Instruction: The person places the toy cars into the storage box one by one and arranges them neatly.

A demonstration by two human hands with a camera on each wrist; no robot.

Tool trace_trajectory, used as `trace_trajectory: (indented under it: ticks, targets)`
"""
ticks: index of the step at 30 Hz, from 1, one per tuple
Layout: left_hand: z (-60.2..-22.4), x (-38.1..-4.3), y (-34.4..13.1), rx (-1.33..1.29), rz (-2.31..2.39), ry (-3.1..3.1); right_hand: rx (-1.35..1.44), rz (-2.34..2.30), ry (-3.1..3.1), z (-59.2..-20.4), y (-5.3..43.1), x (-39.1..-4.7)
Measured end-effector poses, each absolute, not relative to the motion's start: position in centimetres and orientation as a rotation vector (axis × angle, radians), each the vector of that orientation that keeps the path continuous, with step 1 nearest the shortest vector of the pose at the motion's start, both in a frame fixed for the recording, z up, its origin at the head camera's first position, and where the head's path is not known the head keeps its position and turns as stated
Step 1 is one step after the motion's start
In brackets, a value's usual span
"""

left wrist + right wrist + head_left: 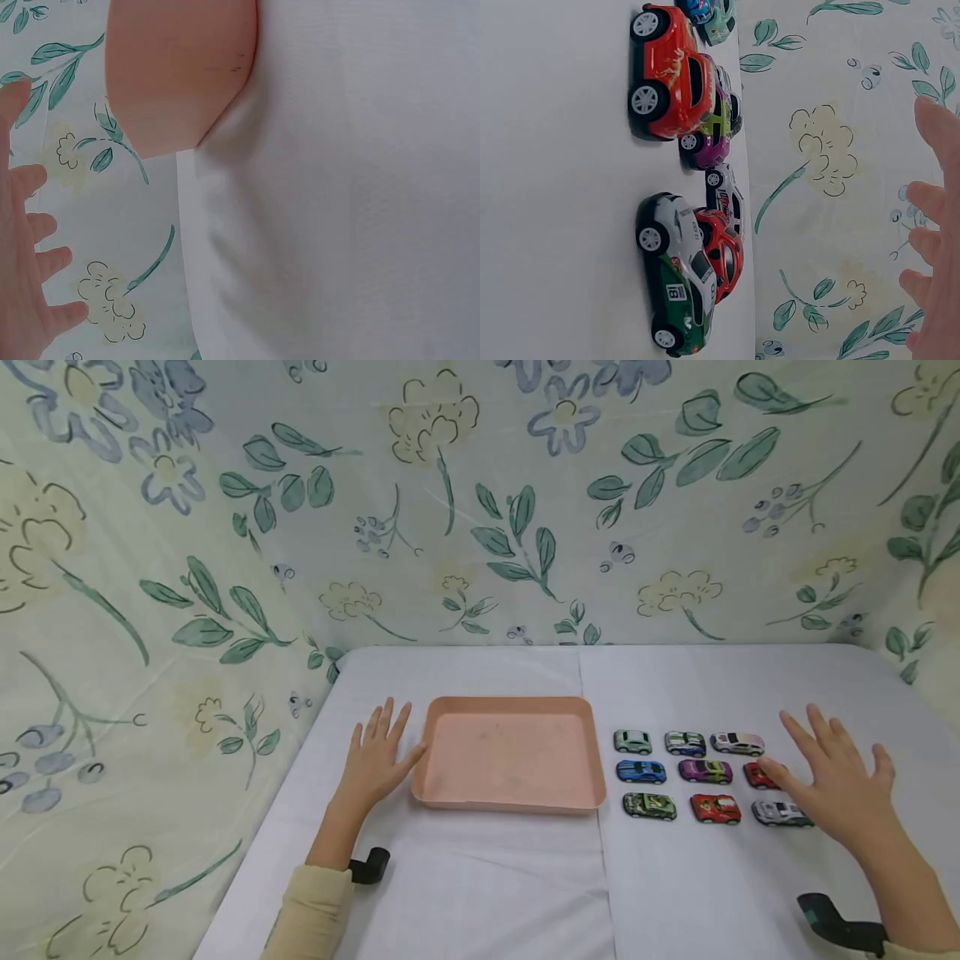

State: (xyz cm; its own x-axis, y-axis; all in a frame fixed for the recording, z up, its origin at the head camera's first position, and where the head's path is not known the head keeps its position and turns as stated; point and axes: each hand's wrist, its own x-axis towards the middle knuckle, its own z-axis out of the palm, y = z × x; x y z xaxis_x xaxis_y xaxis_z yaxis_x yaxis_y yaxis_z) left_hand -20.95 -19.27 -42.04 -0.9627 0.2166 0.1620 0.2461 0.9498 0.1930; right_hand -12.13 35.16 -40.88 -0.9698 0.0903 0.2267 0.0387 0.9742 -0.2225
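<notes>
A shallow pink tray (pixel 510 756) lies on the white-covered table with nothing in it. My left hand (pixel 377 764) is beside its left rim, fingers spread, thumb close to the edge; whether they touch I cannot tell. To the tray's right, several toy cars stand in three rows. Above their right end my right hand (pixel 843 785) is spread and holds nothing. Its thumb partly covers a red car with black spots (pixel 726 259). Nearest that hand are a white-and-green car (pixel 679 277) and a white car (pixel 737 743). A red-orange car (pixel 716 808) and a purple one (pixel 705 771) stand further left.
Other toy cars include a blue one (pixel 641 772), a green patterned one (pixel 649 806) and a mint one (pixel 632 742). Flowered cloth (pixel 510 593) hangs behind the table and at its sides. Dark wrist mounts (pixel 369 866) show at both wrists.
</notes>
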Motion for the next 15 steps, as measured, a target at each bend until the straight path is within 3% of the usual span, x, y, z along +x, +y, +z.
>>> trace_trajectory:
  ticks: [15]
  targets:
    - [-42.7, -20.9, -18.6, -0.356, -0.48, -2.918, -0.106, 0.341, -2.829, -40.9, 35.1, -10.7]
